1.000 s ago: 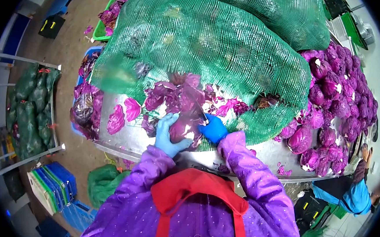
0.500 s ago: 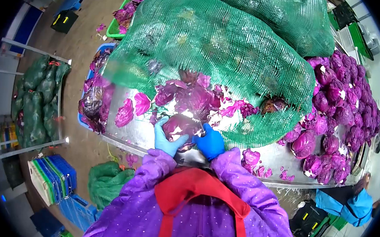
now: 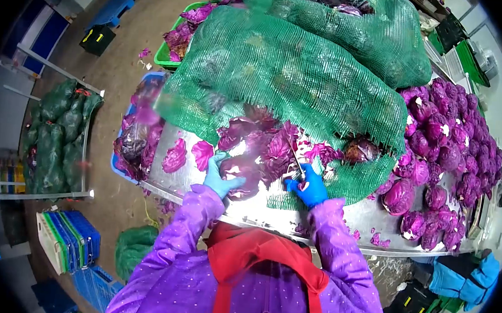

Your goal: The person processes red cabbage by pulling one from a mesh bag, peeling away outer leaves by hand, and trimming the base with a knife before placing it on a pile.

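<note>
My left hand point(image 3: 220, 176), in a light blue glove, rests against the left side of a red cabbage point(image 3: 242, 178) on the metal table point(image 3: 177, 173). Its thumb and fingers are spread around the cabbage, which is slightly blurred. To the right, my right hand point(image 3: 309, 187), in a darker blue glove, is closed round a knife point(image 3: 296, 155) whose thin blade points up and away. Loose purple leaves point(image 3: 203, 154) lie beyond my hands. A large green mesh sack point(image 3: 292, 72) of cabbages spreads behind them, its open edge near my right hand.
Many cabbages point(image 3: 450, 154) are piled at the right. A blue crate point(image 3: 115, 161) heaped with leaves stands at the left edge, with a green crate point(image 3: 164, 54) farther back. Filled sacks point(image 3: 51, 137) sit on a rack at left. Another person's blue sleeve point(image 3: 457, 281) shows at lower right.
My hands have moved apart, the right one going right and away from the cabbage. The knife blade is now visible in it. The camera view has shifted a little.
</note>
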Tool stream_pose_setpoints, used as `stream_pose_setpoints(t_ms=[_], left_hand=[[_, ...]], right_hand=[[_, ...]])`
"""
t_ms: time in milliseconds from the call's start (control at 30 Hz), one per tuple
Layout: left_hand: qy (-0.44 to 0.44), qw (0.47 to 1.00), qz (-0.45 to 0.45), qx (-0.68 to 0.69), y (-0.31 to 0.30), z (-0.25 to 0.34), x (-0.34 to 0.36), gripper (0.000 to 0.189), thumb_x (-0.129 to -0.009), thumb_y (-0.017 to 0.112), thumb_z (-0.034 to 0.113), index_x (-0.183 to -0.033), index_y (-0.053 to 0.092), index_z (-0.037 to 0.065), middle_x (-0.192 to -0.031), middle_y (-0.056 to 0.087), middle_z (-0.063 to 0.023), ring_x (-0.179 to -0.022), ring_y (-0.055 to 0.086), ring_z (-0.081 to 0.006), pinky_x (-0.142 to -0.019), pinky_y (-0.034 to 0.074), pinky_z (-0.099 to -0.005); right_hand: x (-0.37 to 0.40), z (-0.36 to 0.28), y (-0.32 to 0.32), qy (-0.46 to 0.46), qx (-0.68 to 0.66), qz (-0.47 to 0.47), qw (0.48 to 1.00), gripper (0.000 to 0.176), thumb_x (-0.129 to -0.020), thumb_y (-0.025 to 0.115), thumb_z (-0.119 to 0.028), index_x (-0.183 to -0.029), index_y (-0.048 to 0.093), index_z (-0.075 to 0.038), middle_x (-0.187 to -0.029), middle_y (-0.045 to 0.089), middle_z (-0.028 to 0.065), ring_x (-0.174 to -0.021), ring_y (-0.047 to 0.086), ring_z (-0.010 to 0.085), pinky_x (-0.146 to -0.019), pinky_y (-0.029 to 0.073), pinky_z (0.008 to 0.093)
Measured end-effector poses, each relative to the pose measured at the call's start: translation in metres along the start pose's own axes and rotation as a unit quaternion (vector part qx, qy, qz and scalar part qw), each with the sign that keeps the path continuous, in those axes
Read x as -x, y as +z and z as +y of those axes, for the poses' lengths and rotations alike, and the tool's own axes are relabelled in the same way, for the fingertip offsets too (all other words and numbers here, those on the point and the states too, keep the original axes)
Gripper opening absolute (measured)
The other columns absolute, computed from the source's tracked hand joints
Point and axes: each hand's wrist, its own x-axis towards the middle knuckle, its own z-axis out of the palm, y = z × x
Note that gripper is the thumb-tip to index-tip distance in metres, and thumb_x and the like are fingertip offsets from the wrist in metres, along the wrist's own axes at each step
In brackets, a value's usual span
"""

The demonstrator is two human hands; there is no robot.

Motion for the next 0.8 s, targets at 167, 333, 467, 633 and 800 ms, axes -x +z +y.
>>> stream_pose_setpoints(t_ms=[167,333,467,633,800], left_hand=[[0.027,0.995,0.045,-0.088,0.032,0.038,0.016,0.089,-0.055,0.086,0.021,-0.124,0.033,-0.001,-0.118,0.045,-0.0162,-0.109,0.048,-0.0236,-0.096,0.040,-0.0349],[0.152,0.957,0.078,-0.235,0.048,0.027,0.010,0.088,-0.051,0.086,0.034,-0.119,0.040,0.001,-0.113,0.046,-0.0186,-0.107,0.047,-0.0318,-0.093,0.038,-0.0426],[0.116,0.960,0.043,-0.251,0.046,0.025,0.003,0.088,-0.053,0.085,0.033,-0.122,0.039,0.003,-0.114,0.045,-0.0170,-0.107,0.046,-0.0323,-0.092,0.038,-0.0429],[0.080,0.968,0.014,-0.237,0.045,0.034,-0.008,0.088,-0.054,0.085,0.034,-0.121,0.039,0.002,-0.114,0.045,-0.0166,-0.108,0.046,-0.0313,-0.095,0.038,-0.0405],[0.074,0.978,-0.057,-0.186,0.026,0.030,-0.005,0.092,-0.056,0.084,0.033,-0.126,0.035,-0.002,-0.120,0.044,-0.0160,-0.114,0.045,-0.0277,-0.099,0.035,-0.0372]], right_hand=[[0.008,-0.076,0.003,-0.035,-0.153,-0.050,0.986,0.061,-0.074,0.063,0.005,-0.130,0.043,-0.004,-0.124,0.052,0.0145,-0.109,0.055,0.0228,-0.078,0.051,0.0302],[-0.022,-0.066,0.029,-0.077,0.035,-0.112,0.990,0.059,-0.077,0.064,-0.025,-0.131,0.046,-0.011,-0.123,0.053,0.0184,-0.109,0.055,0.0345,-0.091,0.045,0.0399],[-0.031,-0.057,0.030,-0.086,0.107,-0.111,0.984,0.055,-0.077,0.062,-0.027,-0.128,0.049,-0.011,-0.119,0.056,0.0178,-0.104,0.057,0.0346,-0.087,0.047,0.0407],[-0.059,-0.042,0.037,-0.017,0.102,-0.061,0.993,0.039,-0.077,0.061,-0.023,-0.114,0.058,-0.011,-0.097,0.064,0.0192,-0.089,0.062,0.0362,-0.077,0.050,0.0437],[-0.078,0.012,0.042,0.031,0.029,0.034,0.999,0.032,-0.076,0.062,-0.022,-0.104,0.059,-0.006,-0.085,0.064,0.0218,-0.081,0.063,0.0383,-0.069,0.049,0.0445]])
